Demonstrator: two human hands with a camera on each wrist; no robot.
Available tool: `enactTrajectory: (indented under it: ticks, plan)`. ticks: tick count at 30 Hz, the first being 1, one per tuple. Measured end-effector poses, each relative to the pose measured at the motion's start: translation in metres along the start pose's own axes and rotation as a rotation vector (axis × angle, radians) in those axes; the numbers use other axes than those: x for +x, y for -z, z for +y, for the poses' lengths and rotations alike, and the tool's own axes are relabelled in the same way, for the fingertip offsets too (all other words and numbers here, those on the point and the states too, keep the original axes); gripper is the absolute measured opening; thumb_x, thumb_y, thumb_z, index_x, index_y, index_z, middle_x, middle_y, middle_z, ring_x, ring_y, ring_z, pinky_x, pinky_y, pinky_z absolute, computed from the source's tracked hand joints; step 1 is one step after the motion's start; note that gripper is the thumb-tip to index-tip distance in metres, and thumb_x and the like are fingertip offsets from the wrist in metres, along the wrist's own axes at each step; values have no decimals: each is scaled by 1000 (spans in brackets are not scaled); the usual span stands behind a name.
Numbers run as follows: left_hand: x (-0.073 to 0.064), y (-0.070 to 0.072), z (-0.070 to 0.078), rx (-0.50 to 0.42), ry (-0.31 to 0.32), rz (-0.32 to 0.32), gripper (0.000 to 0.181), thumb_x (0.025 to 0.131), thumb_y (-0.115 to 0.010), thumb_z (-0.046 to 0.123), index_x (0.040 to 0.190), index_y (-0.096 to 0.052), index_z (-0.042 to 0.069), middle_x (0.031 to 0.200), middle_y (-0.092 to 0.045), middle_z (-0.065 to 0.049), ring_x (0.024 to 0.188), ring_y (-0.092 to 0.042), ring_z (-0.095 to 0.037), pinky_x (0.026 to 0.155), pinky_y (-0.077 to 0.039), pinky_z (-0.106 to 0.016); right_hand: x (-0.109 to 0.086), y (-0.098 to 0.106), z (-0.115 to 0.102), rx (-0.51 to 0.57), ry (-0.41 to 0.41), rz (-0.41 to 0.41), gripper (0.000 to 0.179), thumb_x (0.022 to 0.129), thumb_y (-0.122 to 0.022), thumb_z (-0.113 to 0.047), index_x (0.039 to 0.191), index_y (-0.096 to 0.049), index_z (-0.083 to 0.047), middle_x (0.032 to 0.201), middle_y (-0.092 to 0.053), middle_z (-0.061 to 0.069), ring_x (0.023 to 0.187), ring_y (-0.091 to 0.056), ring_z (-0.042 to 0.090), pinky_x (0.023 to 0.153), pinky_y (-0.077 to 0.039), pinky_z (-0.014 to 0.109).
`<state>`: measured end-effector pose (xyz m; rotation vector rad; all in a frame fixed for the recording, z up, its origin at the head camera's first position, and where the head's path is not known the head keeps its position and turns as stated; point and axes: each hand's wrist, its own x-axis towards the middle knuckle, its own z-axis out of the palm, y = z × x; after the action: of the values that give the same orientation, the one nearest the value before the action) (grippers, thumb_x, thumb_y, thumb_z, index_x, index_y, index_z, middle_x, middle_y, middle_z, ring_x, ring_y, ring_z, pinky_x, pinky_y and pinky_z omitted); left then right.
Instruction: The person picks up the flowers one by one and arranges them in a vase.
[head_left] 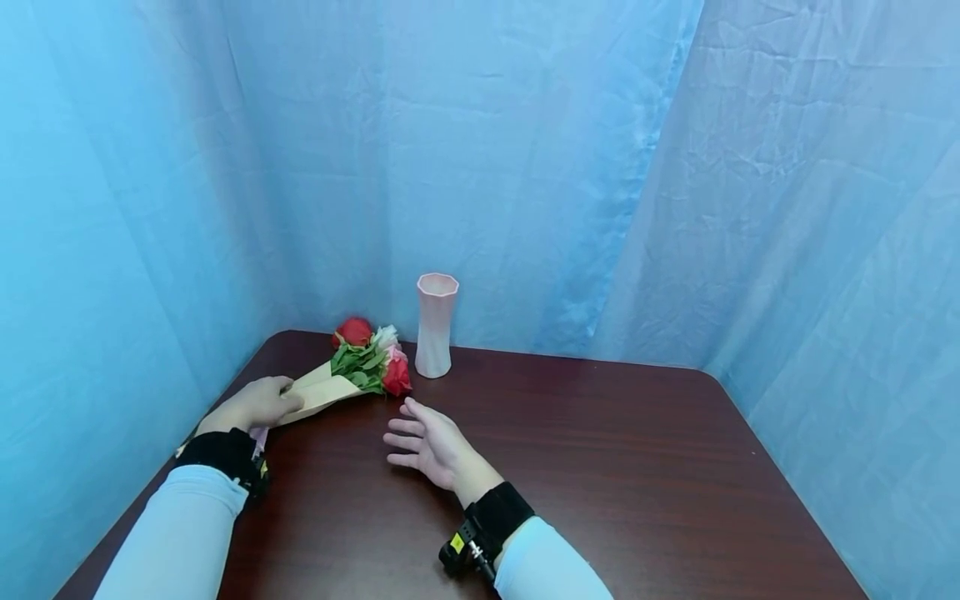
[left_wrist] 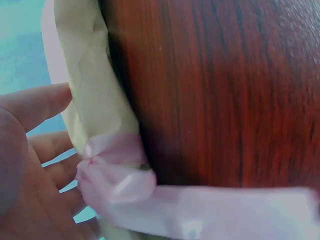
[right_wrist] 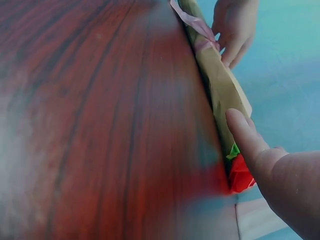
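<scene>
A bouquet of red, pink and white flowers (head_left: 396, 372) in cream wrapping paper (head_left: 322, 390) lies on the table's left side. A pale pink ribbon (left_wrist: 125, 182) is tied round the wrap, one tail trailing over the wood. My left hand (head_left: 262, 404) is at the wrap, its thumb touching the paper's edge in the left wrist view; the loosely spread fingers are partly hidden behind the bundle. My right hand (head_left: 431, 442) hovers just in front of the blossoms, fingers spread, holding nothing. Behind the flowers stands an upright pale pink vase (head_left: 435, 329).
The dark brown wooden table (head_left: 600, 467) stretches to the right of the hands. Light blue curtains (head_left: 510, 167) hang behind it and along both sides. Each wrist wears a black strap with a small camera (head_left: 461, 546).
</scene>
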<state>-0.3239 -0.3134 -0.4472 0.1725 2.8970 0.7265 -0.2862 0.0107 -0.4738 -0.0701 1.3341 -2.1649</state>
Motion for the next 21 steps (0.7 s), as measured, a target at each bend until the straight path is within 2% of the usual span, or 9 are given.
enactTrajectory:
  ticks: [2,4,7,11,15,21]
  plan:
    - [-2,0,2,-54,30,-35,68,96,-60,24,142,-38,-20,125,-54,-36,81,-64,-28,82,-53,-47,-2,0,-1,-15,4,-5,80,102,-59,-47,158,-26,0,155,-40,25,140,-43,42,107,-43,57]
    - [-2,0,4,-105,61,-66,69,96,-62,23,143,-37,-19,126,-52,-35,72,-64,-25,72,-55,-43,-4,0,-2,-30,10,-16,81,101,-60,-47,157,-27,1,155,-40,25,140,-42,42,107,-43,57]
    - [-3,1,9,-104,61,-93,70,95,-67,25,141,-40,-20,130,-51,-37,87,-64,-32,78,-56,-46,-5,1,-3,-39,12,-30,80,101,-61,-48,156,-30,0,155,-40,25,141,-41,42,106,-43,57]
    - [-2,2,14,-8,10,-123,70,91,-72,33,133,-50,-20,132,-53,-38,114,-54,-42,99,-46,-56,-7,4,-5,-50,14,-46,75,103,-58,-47,155,-31,1,154,-41,26,141,-41,43,106,-44,57]
    - [-2,-2,18,11,9,-163,68,90,-73,37,129,-57,-16,131,-56,-34,116,-54,-41,100,-45,-58,-9,8,-8,-57,18,-56,76,103,-57,-47,155,-30,2,154,-40,26,141,-41,43,105,-44,57]
    - [-7,-5,26,34,-37,-156,60,90,-73,35,124,-63,-13,124,-61,-30,110,-55,-37,97,-48,-55,-13,16,-10,-75,25,-55,76,99,-62,-50,152,-37,-1,153,-42,26,140,-42,43,103,-46,57]
